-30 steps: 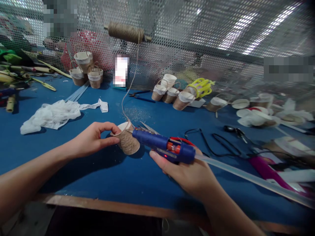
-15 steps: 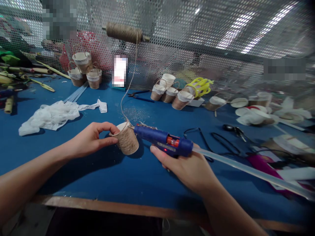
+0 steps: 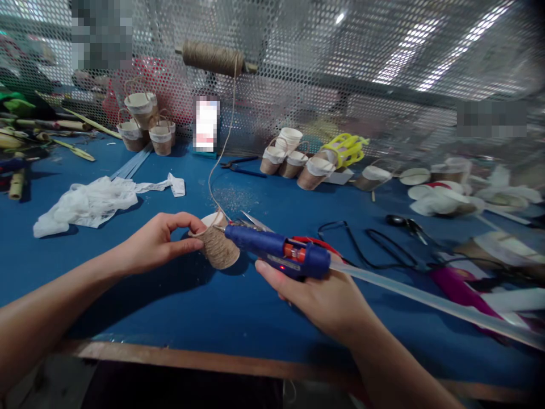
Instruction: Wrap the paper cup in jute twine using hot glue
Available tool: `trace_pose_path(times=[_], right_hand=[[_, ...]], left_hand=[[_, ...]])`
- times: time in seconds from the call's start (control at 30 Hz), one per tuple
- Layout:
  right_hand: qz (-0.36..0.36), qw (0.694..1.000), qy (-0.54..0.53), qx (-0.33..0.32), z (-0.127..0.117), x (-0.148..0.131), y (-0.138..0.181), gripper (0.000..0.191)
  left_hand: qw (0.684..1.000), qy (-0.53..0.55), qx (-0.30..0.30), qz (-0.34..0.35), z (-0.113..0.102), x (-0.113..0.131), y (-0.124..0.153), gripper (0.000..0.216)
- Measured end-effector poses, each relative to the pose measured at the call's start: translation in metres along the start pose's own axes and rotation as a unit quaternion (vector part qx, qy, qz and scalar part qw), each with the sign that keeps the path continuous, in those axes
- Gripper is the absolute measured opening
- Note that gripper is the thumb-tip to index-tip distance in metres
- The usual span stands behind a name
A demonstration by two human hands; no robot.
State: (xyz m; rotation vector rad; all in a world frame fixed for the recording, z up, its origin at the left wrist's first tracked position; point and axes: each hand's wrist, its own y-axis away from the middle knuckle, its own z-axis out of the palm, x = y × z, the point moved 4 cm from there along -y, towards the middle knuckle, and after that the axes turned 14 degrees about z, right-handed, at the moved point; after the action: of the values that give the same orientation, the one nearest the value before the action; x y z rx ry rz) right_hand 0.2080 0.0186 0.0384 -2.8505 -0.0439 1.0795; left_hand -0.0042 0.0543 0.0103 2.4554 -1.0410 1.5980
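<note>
My left hand [image 3: 170, 238] pinches the rim of a small paper cup [image 3: 220, 250] wrapped in brown twine, tilted above the blue table. In my right hand [image 3: 315, 289] is a blue hot glue gun [image 3: 264, 241], its red light on and a long clear glue stick [image 3: 404, 291] running out of its back. The nozzle is at the cup's twine just below the rim. A loose strand of twine [image 3: 230, 122] runs from the cup up to a spool [image 3: 210, 58] on the mesh wall. Scissors [image 3: 254, 220] show partly behind the glue gun.
White gauze [image 3: 89, 205] lies to the left. Several small twine baskets stand at the back left [image 3: 162, 139] and back right [image 3: 315, 173]. Pliers [image 3: 242, 168] lie at the back. A black cord [image 3: 349, 244], keys [image 3: 411, 227] and paper pieces are at the right. The table's front edge [image 3: 170, 359] is near me.
The glue gun has shifted slightly left and down, its nozzle now over the cup's side below the rim. The scissors behind it show more. My left hand and the cup have hardly moved.
</note>
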Motion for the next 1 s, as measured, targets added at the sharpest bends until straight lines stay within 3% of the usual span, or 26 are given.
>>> trace_pose_path(times=[0.6, 0.73, 0.9, 1.0], right_hand=[[0.012, 0.999, -0.045, -0.014, 0.0052, 0.0005, 0.0033, 0.022], [0.018, 1.000, -0.009, 0.001, 0.0018, 0.0017, -0.0010, 0.026], [0.045, 0.995, -0.040, -0.084, -0.0022, 0.0005, -0.0060, 0.029], [0.060, 0.992, -0.052, -0.094, -0.0032, -0.0006, -0.0055, 0.027]], left_hand=[[1.000, -0.015, 0.000, 0.004, 0.0001, 0.0000, -0.0004, 0.013], [1.000, -0.012, -0.006, 0.001, 0.0000, -0.0001, 0.0000, 0.012], [1.000, -0.015, -0.016, 0.012, -0.0039, -0.0003, -0.0005, 0.011], [1.000, -0.016, -0.023, 0.011, -0.0060, -0.0026, -0.0013, 0.011]])
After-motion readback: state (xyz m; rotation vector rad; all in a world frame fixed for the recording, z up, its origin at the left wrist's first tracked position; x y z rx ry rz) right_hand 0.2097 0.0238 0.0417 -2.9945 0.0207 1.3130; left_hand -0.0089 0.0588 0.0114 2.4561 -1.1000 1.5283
